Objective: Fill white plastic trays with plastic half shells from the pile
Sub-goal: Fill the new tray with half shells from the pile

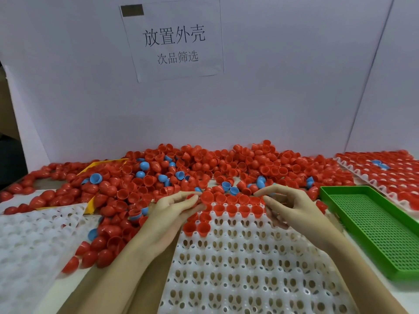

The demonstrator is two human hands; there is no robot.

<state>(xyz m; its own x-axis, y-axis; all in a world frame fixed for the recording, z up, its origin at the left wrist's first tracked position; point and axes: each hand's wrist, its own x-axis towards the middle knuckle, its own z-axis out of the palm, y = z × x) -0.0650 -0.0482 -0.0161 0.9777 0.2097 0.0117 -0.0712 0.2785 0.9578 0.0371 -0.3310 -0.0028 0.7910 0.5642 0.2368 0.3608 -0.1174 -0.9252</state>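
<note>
Left hand (174, 206) pinching a red half shell (206, 197) over the white tray (238, 268), right hand (288, 205) loosely curled, grip unclear, shell pile (204, 168) behind

White tray (238, 268) cut off below, yellow bin (103, 163) mostly buried under shells (226, 164), right hand's (292, 207) fingertips hidden

Glossy red plastic shells (226, 164); matt white perforated plastic tray (249, 268); green plastic mesh basket (371, 225).
</note>
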